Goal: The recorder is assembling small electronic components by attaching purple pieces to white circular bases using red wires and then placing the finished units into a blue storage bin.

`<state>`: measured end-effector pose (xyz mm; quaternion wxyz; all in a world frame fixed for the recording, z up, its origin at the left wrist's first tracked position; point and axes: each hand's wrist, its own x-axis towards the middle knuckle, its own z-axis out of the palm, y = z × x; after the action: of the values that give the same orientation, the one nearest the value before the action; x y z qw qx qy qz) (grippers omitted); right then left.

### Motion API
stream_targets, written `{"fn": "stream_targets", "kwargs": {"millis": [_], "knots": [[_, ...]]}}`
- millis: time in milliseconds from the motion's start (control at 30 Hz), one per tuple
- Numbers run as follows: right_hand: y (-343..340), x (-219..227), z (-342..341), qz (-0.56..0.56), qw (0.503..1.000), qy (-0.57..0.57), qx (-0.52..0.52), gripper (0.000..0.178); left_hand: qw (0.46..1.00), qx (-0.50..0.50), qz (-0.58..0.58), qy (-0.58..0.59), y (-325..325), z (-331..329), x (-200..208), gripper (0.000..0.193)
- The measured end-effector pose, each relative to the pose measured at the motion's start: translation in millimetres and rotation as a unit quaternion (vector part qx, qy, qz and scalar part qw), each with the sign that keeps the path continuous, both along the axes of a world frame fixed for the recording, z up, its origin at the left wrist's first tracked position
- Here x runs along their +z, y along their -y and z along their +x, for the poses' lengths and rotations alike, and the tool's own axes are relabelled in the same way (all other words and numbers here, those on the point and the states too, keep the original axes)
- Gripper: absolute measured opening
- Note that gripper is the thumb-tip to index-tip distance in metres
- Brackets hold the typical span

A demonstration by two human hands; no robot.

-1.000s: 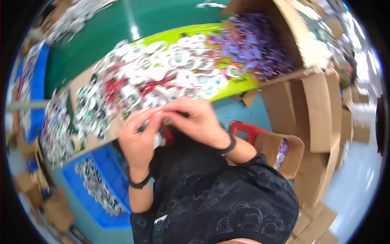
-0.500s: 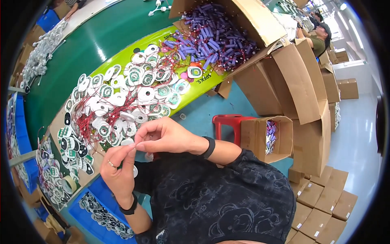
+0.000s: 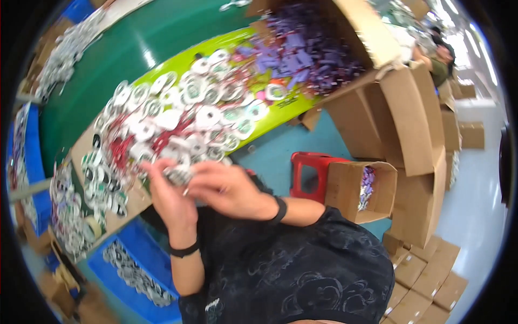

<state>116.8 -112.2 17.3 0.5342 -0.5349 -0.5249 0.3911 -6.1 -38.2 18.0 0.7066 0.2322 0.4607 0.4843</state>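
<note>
Both hands are in front of me at the near edge of the pile, blurred by motion. My left hand [image 3: 174, 202] is turned palm inward with its fingers stretched up, against a round white part [image 3: 178, 174] with a darker middle. From the right, my right hand [image 3: 229, 189] reaches over with bent fingers close to that part; a small pale bit shows at its fingertips, too smeared to name. Just beyond lies a heap of round white parts [image 3: 209, 115], several with green circuit boards, and red wires [image 3: 123, 151] tangled among them.
Purple wired cylinders [image 3: 294, 56] spill from a cardboard box [image 3: 362, 29] onto the lime-green sheet [image 3: 264, 127]. A blue bin [image 3: 162, 259] with parts stands at lower left. On the right are a red stool [image 3: 308, 174] and an open carton [image 3: 345, 189]. Another person [image 3: 440, 65] sits farther off.
My hands have shifted slightly right. The left fingers have gone from a pinch to stretched upward, and a round white part now shows between the hands. The whole view has swung a little.
</note>
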Motion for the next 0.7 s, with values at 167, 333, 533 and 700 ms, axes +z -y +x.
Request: {"fn": "stream_targets", "kwargs": {"millis": [167, 333, 533, 700], "knots": [[-5, -23, 19, -0.083, 0.984, -0.141, -0.064, 0.012, 0.980, -0.160, 0.119, -0.005, 6, -7, -8, 0.040], [-5, -13, 22, -0.102, 0.978, -0.171, -0.059, 0.013, 0.985, -0.155, 0.065, -0.042, 1, -19, -17, 0.034], [-13, -17, 16, 0.058, 0.989, 0.072, -0.116, 0.014, 0.991, -0.130, 0.033, 0.014, 0, -18, -13, 0.039], [-14, -15, 11, 0.092, 0.980, 0.124, -0.122, 0.018, 0.993, -0.115, 0.033, -0.004, 4, -15, -8, 0.042]]}}
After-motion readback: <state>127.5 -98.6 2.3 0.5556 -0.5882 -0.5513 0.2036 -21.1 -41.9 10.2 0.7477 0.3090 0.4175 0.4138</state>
